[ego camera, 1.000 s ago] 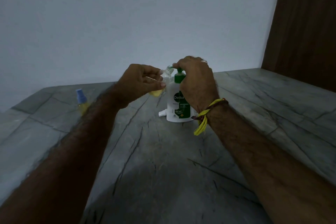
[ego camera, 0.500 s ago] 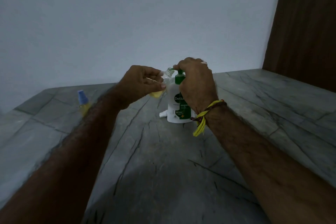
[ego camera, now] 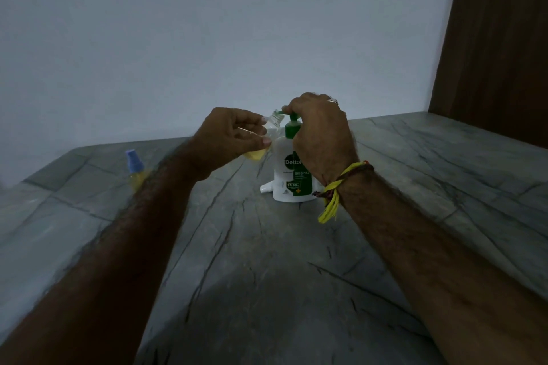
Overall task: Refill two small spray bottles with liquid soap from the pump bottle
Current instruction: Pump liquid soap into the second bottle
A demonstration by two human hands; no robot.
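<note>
A white pump bottle (ego camera: pixel 284 169) with a green label and green pump stands on the grey stone table (ego camera: pixel 267 261). My right hand (ego camera: pixel 321 133) covers the pump head from above. My left hand (ego camera: pixel 234 136) holds a small clear spray bottle (ego camera: pixel 268 135), uncapped and tilted, its open neck right under the pump spout. Yellow liquid shows in its lower part. A second small spray bottle (ego camera: pixel 134 170) with a pale blue cap and yellow liquid stands at the left, partly behind my left forearm.
A small white cap or sprayer piece (ego camera: pixel 266 187) lies on the table at the pump bottle's left foot. A pale wall runs behind the table. A dark brown wooden panel (ego camera: pixel 498 38) rises at the far right.
Both hands and the bottles keep almost the same pose. The view has shifted only slightly.
</note>
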